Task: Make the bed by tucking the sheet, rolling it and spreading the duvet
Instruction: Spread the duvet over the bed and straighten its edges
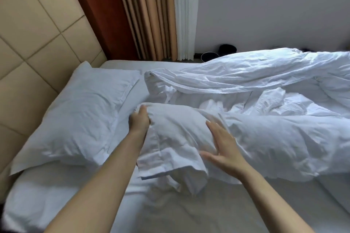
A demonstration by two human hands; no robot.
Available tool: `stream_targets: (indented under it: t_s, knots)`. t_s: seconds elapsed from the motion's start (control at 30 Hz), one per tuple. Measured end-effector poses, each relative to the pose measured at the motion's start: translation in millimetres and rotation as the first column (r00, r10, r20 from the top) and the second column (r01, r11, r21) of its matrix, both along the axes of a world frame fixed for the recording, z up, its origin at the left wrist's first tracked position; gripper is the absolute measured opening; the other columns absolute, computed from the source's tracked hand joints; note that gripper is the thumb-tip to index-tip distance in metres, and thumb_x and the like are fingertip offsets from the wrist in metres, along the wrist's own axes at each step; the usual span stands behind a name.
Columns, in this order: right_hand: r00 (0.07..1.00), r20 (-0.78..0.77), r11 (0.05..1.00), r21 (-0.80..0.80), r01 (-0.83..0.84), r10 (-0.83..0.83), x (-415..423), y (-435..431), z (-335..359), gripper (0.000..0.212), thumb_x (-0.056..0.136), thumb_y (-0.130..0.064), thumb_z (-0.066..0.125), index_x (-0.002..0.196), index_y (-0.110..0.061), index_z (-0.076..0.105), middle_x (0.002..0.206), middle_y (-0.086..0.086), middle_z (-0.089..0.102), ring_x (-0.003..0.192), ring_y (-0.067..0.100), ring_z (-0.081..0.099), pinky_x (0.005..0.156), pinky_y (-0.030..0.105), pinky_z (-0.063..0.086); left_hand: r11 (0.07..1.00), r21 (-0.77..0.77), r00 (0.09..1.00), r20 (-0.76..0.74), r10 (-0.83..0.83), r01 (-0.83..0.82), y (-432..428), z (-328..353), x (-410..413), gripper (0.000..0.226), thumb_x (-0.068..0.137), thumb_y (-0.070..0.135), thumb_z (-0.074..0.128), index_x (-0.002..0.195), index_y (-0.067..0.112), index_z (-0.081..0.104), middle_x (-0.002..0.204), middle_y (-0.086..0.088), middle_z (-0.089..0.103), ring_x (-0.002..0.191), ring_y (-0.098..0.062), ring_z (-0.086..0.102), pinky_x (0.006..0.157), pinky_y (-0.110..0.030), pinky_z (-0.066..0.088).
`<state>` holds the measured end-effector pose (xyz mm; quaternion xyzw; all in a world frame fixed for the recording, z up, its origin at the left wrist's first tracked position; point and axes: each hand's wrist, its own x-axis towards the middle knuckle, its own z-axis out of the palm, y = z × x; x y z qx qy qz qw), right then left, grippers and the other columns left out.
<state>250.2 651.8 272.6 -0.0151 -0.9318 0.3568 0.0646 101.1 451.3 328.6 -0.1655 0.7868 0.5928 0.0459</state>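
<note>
left hand (pixel 139 119) grips a corner of the duvet (pixel 265 128), right hand (pixel 221 145) lies flat on it, fingers straight, just beside — its bunched bulk runs rightward, nearer that hand.

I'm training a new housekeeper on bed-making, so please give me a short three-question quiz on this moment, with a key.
1. True or false: the duvet is already spread flat over the bed.
2. Multiple choice: the left hand is A) gripping the duvet's bunched edge, B) lying open and flat, C) out of view.
3. Fill in: the right hand, fingers straight against the duvet, is ____ (open or shut).
Key: 1 false, it is crumpled; 2 A; 3 open.
</note>
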Motion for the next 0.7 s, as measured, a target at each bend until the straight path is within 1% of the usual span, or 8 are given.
stream_targets:
  t_s: [0.07,0.13,0.2,0.23,0.3,0.37,0.57,0.7]
  knots:
    - [0.994,0.101,0.972,0.228,-0.063,0.041,-10.1,-19.2,-9.5,0.108,0.062,-0.072,0.053,0.150,-0.026,0.010,0.154,-0.011,0.010,0.145,0.010,0.004,0.117,0.035,0.010,0.999,0.023,0.999,0.034,0.039,-0.040,-29.5,8.1,-18.5,0.034,0.098,0.019,0.040,0.119,-0.003,0.054,0.109,-0.019,0.059,0.099,-0.031,0.055,0.069,-0.021,0.037]
    - [0.995,0.102,0.913,0.406,-0.039,-0.003,-31.2,-38.2,-15.9,0.096,0.065,-0.066,0.054,0.145,-0.019,0.030,0.149,0.000,0.035,0.139,0.022,0.032,0.110,0.037,0.021,0.995,0.056,0.996,0.048,0.078,-0.080,-60.2,14.5,-39.0,0.018,0.096,0.015,0.040,0.098,0.004,0.055,0.072,-0.009,0.060,0.068,-0.019,0.052,0.047,-0.015,0.038]
    - [1.000,-0.004,0.891,0.455,-0.004,0.006,-58.7,-58.0,-13.6,0.057,0.072,-0.056,0.050,0.106,-0.013,0.064,0.103,0.006,0.068,0.095,0.029,0.066,0.083,0.035,0.036,0.993,0.070,0.995,0.046,0.094,-0.097,-93.1,19.0,-56.9,0.026,0.095,0.012,0.040,0.071,0.005,0.049,0.038,0.005,0.054,0.051,-0.006,0.050,0.036,-0.007,0.033]
    - [0.999,-0.027,0.876,0.483,-0.013,0.030,-73.0,-68.6,-6.2,0.041,0.075,-0.050,0.049,0.083,-0.014,0.066,0.081,0.004,0.068,0.074,0.027,0.068,0.070,0.032,0.039,0.994,0.067,0.996,0.032,0.089,-0.091,-112.6,20.2,-65.7,0.030,0.095,0.013,0.041,0.066,0.005,0.046,0.035,0.009,0.053,0.048,-0.003,0.053,0.039,-0.007,0.035]
    - [0.997,0.017,0.869,0.489,-0.073,0.075,-105.6,-92.6,11.4,0.028,0.077,-0.038,0.052,0.063,-0.015,0.059,0.063,0.002,0.064,0.059,0.025,0.064,0.051,0.027,0.039,0.993,0.040,0.994,-0.004,0.107,-0.107,-154.2,23.8,-86.4,0.028,0.094,0.019,0.045,0.075,-0.001,0.051,0.066,0.000,0.063,0.068,-0.011,0.057,0.060,-0.018,0.039]
    - [0.992,0.103,0.906,0.408,-0.108,0.071,-137.1,-127.1,35.2,0.025,0.078,-0.032,0.047,0.067,-0.012,0.057,0.072,0.005,0.068,0.070,0.028,0.066,0.058,0.032,0.044,0.991,0.002,0.988,-0.078,0.133,-0.133,-202.7,29.5,-112.6,0.029,0.092,0.025,0.051,0.088,-0.003,0.057,0.086,-0.012,0.056,0.080,-0.020,0.051,0.069,-0.026,0.036]
    - [0.873,0.214,0.852,0.213,-0.479,0.437,-218.5,-282.5,101.0,0.038,0.093,-0.018,0.051,0.059,-0.023,0.035,0.063,-0.009,0.045,0.074,0.018,0.047,0.064,0.028,0.028,0.958,-0.249,0.938,-0.344,0.051,-0.144,-346.5,81.2,-180.0,0.025,0.089,0.019,0.058,0.081,-0.004,0.064,0.081,-0.009,0.055,0.080,-0.018,0.050,0.065,-0.024,0.030]
    - [0.801,0.146,0.807,0.028,-0.590,0.581,-263.5,-401.7,122.8,0.050,0.093,-0.009,0.052,0.055,-0.030,0.029,0.059,-0.013,0.047,0.064,-0.005,0.046,0.062,0.021,0.034,0.863,-0.447,0.895,-0.446,0.012,-0.234,-429.8,132.5,-222.0,0.036,0.092,0.021,0.055,0.069,-0.007,0.052,0.067,-0.016,0.055,0.075,-0.031,0.048,0.059,-0.029,0.023]
